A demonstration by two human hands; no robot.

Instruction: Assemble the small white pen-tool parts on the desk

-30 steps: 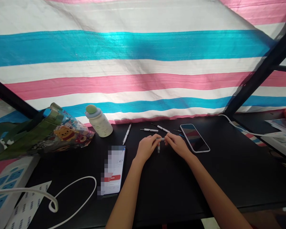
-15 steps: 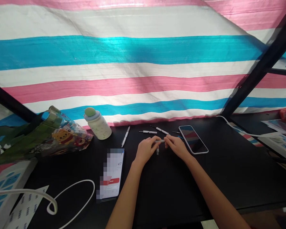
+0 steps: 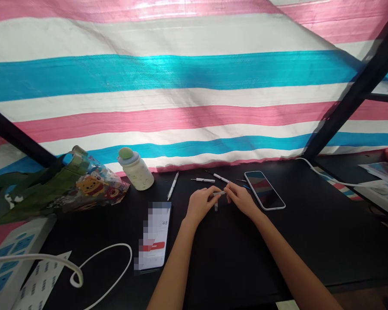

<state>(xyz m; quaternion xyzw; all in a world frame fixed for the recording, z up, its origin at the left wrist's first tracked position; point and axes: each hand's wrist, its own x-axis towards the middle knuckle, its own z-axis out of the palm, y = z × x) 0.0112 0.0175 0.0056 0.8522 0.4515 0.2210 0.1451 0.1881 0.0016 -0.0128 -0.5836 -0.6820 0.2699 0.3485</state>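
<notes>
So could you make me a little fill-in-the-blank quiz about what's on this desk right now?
1. Both hands, the left hand and the right hand, meet on a small grey ____ piece.
2. The dark-screened phone lies to the ____ of the hands.
3. The cream bottle has a ____ cap.
4. The white cable lies looped on the ____ table.

Missing words: pen-like; right; green; black
</notes>
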